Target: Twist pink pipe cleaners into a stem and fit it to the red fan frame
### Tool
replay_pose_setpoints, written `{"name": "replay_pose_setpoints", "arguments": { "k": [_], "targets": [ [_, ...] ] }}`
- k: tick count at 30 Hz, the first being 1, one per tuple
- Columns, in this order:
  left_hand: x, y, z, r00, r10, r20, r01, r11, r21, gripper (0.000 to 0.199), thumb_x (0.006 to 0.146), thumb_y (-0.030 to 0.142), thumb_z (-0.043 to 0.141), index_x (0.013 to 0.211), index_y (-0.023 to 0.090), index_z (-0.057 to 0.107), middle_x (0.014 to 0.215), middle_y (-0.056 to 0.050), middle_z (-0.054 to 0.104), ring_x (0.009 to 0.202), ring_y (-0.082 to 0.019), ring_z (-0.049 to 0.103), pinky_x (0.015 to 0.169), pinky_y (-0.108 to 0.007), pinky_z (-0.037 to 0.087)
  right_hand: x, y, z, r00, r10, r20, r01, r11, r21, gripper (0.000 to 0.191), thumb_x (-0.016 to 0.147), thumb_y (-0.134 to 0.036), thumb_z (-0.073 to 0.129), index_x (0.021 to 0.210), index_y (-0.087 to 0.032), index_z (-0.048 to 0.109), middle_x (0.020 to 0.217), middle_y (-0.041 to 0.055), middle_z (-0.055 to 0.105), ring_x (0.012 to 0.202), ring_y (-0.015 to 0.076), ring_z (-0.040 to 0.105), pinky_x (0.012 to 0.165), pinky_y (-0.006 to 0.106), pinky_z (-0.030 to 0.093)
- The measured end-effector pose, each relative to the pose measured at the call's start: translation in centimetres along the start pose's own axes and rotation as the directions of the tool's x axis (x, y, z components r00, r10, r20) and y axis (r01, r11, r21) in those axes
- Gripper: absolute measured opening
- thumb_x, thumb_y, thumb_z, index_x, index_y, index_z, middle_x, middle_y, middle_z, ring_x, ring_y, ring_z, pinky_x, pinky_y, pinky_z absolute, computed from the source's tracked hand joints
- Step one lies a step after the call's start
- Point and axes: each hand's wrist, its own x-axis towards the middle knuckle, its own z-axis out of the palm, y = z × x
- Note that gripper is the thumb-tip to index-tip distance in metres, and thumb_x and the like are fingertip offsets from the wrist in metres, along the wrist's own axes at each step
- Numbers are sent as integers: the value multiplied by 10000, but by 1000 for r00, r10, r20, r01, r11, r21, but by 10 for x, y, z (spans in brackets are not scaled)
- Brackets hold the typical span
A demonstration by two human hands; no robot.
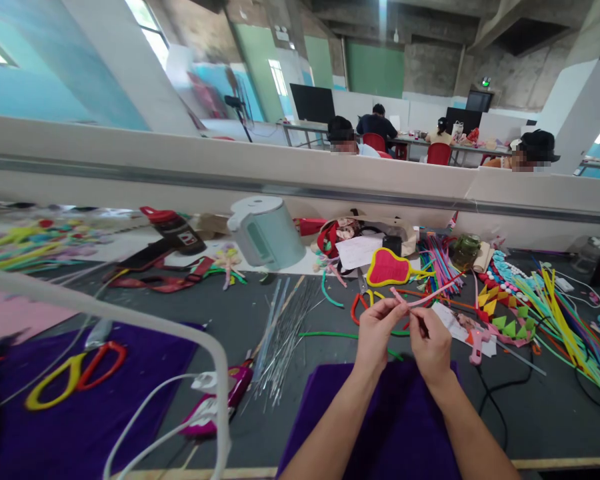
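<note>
My left hand (380,330) is closed, its thumb and fingers pinching a pink pipe cleaner (437,292) whose short end pokes up above the fingertips. Close beside it, my right hand (431,340) is also closed, pinched on the same pink piece. The free length slants up to the right from between my hands. Both hands are over the front part of the dark table, above a purple cloth (380,427). Just behind them lie red-handled scissors (356,310) and a pink-and-yellow fan-shaped piece (387,268).
Metal wires (287,340) lie left of my hands, beside a magenta packet (220,403). A kettle (267,233) stands behind. Rightward are a pink glue gun (478,343) and colored pipe cleaners (560,320). A white tube (215,347) arches at left. People sit beyond the partition (280,163).
</note>
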Motion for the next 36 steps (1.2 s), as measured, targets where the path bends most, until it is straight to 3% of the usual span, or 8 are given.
{"name": "replay_pose_setpoints", "arguments": {
  "k": [4,7,11,14,20,28,33,36],
  "targets": [
    [1,-3,-4,999,-19,-40,18,1000,-25,165,612,263,780,652,140,678,639,2,646,608,-105,559,643,-220,446,-3,2,-1,961,243,130,-268,936,229,185,869,-324,531,876,-180,648,741,35,649,611,146,589,570,259,478],
    [5,-3,-9,998,-44,-54,41,998,-42,184,615,274,778,680,137,673,629,1,637,587,-104,564,633,-227,460,-1,9,-3,866,411,284,-500,733,462,227,840,-384,572,871,-177,657,736,29,658,600,144,606,549,254,496],
    [9,0,-9,998,-52,-46,48,996,-78,229,612,294,782,721,145,647,643,14,626,573,-107,591,643,-245,490,6,22,-8,791,515,331,-593,511,622,242,738,-382,692,861,-174,679,767,32,680,632,141,615,561,244,500],
    [11,3,-4,999,-34,27,36,996,-77,243,632,312,773,731,147,624,645,16,622,560,-106,597,614,-237,493,13,23,-10,770,544,334,-593,415,690,268,687,-348,740,892,-187,678,763,19,676,583,116,581,506,219,476],
    [10,9,10,984,34,175,-29,999,-33,237,680,299,750,806,141,626,676,-5,649,559,-100,582,571,-220,480,24,9,-10,870,450,200,-443,536,719,174,695,-261,742,841,-187,685,655,-15,641,542,101,553,509,215,472],
    [-9,4,10,910,-229,345,257,966,-34,293,702,398,722,809,144,621,609,13,597,434,-80,518,430,-215,468,19,10,-19,897,438,-59,-321,738,593,149,733,-302,703,811,-179,670,654,4,654,540,134,571,524,263,485],
    [-12,4,9,909,-264,322,300,952,-68,288,676,391,738,773,152,611,585,26,576,400,-74,497,406,-216,466,16,19,-32,936,352,-19,-311,849,426,232,748,-311,689,958,-212,679,866,42,695,744,177,635,703,321,521],
    [-9,4,10,944,-222,244,241,969,-50,275,671,378,742,746,150,607,571,24,586,415,-73,505,447,-213,467,20,32,-41,912,410,24,-371,798,475,243,787,-369,643,957,-198,677,869,57,706,764,193,647,726,349,521]
  ]
}}
